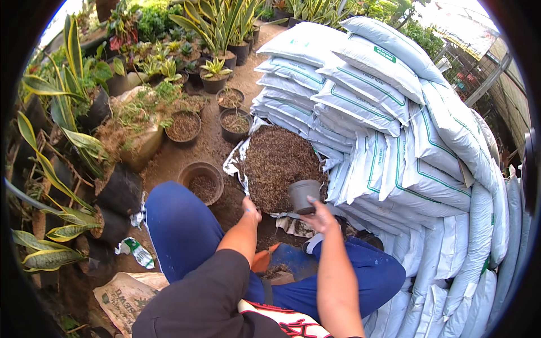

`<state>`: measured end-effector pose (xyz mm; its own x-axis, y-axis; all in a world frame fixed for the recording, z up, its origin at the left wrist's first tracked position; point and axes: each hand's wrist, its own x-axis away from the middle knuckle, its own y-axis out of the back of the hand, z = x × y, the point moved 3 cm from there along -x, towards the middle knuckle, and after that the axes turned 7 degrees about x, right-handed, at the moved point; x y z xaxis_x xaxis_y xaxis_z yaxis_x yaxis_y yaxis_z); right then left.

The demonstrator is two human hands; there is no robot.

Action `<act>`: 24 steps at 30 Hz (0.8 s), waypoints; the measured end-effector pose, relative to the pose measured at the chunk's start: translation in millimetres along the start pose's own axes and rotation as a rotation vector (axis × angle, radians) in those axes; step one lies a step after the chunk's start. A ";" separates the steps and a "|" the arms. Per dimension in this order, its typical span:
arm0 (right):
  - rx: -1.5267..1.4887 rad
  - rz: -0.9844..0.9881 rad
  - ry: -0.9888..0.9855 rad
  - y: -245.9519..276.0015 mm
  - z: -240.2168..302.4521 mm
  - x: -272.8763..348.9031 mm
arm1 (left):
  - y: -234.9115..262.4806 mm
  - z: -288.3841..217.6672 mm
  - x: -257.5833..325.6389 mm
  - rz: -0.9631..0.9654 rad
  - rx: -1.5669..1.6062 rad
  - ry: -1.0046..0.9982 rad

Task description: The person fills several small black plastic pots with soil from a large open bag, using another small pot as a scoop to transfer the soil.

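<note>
My right hand (319, 217) grips the rim of a small grey plastic pot (304, 194), fingers closed on its near edge, tipping it toward the open pile of brown potting mix (273, 160) at twelve o'clock; my left hand (251, 209) rests at the pile's near edge, though I cannot tell if its fingers are spread or curled. To fill cleanly I judge the pot should dig in low while the left hand sweeps mix inward, away from the stacked white sacks (383, 107) at two o'clock.
</note>
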<state>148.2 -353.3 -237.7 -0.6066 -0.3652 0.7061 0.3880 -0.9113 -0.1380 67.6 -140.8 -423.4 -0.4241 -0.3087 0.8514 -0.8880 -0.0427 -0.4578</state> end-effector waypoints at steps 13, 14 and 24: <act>0.100 0.057 -0.175 -37.7 -70.6 5.6 | -0.3 -21.5 22.4 -0.150 0.179 0.017; 0.084 0.018 -0.193 -23.8 -72.3 7.2 | -2.6 -8.0 23.9 -0.156 0.111 0.047; 0.051 0.001 -0.127 -42.0 -100.3 1.7 | 0.3 -9.8 -29.9 0.287 0.358 0.106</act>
<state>61.3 -334.7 -300.3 -0.5147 -0.3364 0.7886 0.4251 -0.8989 -0.1059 78.3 -122.2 -446.4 -0.6759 -0.2581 0.6903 -0.6229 -0.3007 -0.7222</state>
